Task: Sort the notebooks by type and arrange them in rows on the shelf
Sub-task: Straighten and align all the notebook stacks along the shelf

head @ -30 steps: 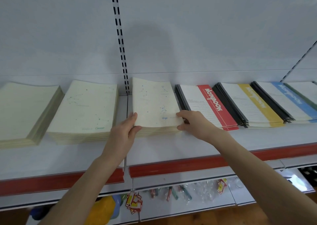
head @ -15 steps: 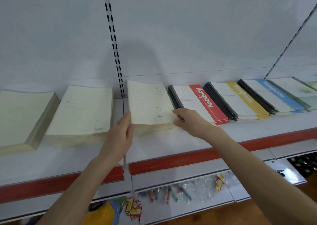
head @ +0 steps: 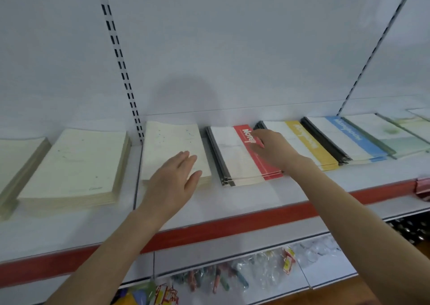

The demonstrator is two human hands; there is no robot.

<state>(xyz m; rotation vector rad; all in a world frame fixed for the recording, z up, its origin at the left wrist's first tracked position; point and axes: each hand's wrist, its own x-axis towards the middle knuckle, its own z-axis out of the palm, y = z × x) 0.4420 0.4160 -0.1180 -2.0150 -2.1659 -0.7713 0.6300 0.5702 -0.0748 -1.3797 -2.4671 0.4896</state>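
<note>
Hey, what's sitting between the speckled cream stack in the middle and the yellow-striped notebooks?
The red-striped notebook stack lies there, with the right hand touching its red band. The head view shows it.

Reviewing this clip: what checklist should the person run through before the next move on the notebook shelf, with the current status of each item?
1. Left hand free: ok, fingers straight above the speckled cream stack, holding nothing.
2. Right hand grip on the red-band stack: cannot tell, thumb hidden.
3. Gap between speckled cream stack and red-band stack: ok, apart.
4. Red-band stack clear of the yellow-band stack: cannot tell, the hand covers the seam.
5. One cover type per visible stack top: ok.
</note>
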